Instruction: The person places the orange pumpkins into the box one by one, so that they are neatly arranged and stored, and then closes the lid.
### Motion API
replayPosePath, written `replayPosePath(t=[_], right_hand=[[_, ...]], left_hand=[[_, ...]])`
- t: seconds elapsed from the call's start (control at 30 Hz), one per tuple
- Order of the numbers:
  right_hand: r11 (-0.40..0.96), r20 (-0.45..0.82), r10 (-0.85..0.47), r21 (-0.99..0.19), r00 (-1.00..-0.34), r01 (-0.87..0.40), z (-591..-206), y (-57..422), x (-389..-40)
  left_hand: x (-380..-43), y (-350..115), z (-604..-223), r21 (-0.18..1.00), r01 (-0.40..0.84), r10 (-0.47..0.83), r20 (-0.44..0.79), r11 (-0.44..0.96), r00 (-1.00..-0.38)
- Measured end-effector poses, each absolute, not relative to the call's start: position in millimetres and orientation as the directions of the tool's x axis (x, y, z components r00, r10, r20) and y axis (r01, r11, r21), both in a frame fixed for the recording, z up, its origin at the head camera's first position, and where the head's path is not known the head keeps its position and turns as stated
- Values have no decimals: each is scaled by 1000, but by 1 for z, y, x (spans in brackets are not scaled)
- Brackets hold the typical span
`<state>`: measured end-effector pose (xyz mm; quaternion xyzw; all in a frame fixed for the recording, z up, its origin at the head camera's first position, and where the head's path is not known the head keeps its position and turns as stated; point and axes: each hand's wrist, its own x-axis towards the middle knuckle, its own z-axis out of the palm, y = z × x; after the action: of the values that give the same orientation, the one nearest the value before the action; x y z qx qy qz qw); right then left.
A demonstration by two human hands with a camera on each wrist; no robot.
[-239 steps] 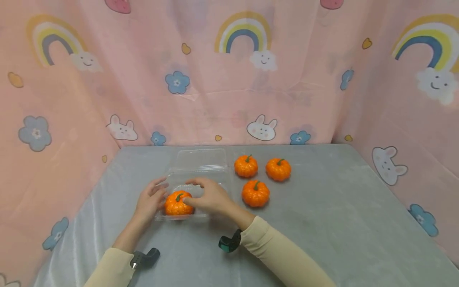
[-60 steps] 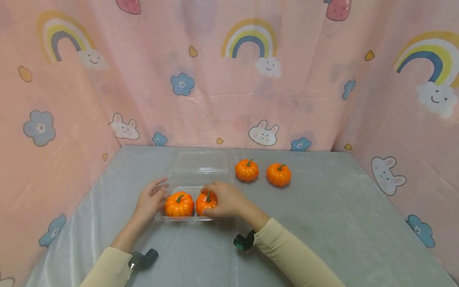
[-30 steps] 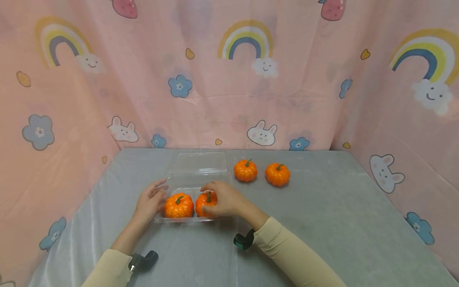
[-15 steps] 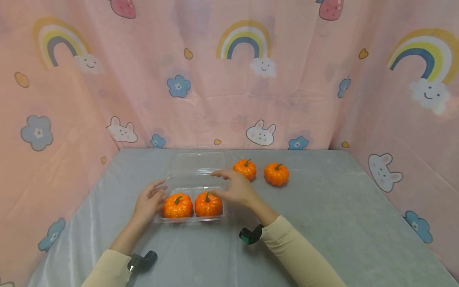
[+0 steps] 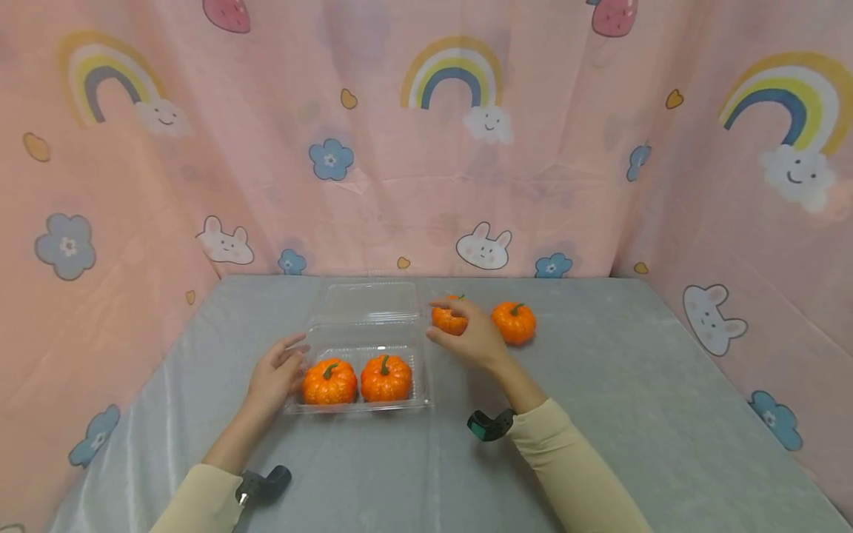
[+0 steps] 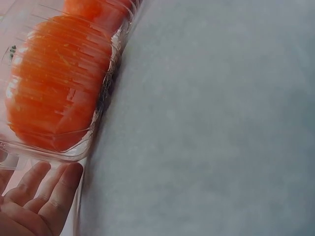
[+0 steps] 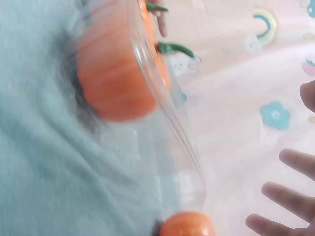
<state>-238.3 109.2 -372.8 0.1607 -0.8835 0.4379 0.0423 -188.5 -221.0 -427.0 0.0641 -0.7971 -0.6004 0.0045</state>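
A clear plastic clamshell box [image 5: 423, 370] lies with its lid folded back on the table. Two small orange pumpkins sit side by side in its front half, a left pumpkin [image 5: 329, 383] and a right pumpkin [image 5: 386, 379]. My left hand [image 5: 272, 376] rests at the box's left side; in the left wrist view its fingertips [image 6: 71, 172] lie against the box's corner. My right hand [image 5: 476, 337] is in front of a third pumpkin [image 5: 446, 318], partly covering it, with fingers spread and nothing held. Extended fingers [image 7: 290, 196] show in the right wrist view.
Another orange pumpkin [image 5: 514, 323] stands on the grey cloth-covered table [image 5: 620, 400], to the right of my right hand. Pink patterned curtains [image 5: 400, 200] enclose the table at the back and sides. Each wrist carries a dark camera.
The third pumpkin from the front of the group was placed at the box's right front. My right hand let it go and moved right and back toward the remaining pumpkins. The left hand stayed.
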Motion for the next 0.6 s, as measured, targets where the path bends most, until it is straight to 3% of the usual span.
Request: replayPosePath(t=[0.33,0.6], right_hand=[[552,343,-144,-751,-928,-363,-369,141,-247],[585,363,-3,-755,-932,-296,-375,168,-257]], left_hand=[[-188,-221,-426,957,-101,-106,-75,271,-992],[-189,-222,-427,959,-99,-112,-71,266,-991]])
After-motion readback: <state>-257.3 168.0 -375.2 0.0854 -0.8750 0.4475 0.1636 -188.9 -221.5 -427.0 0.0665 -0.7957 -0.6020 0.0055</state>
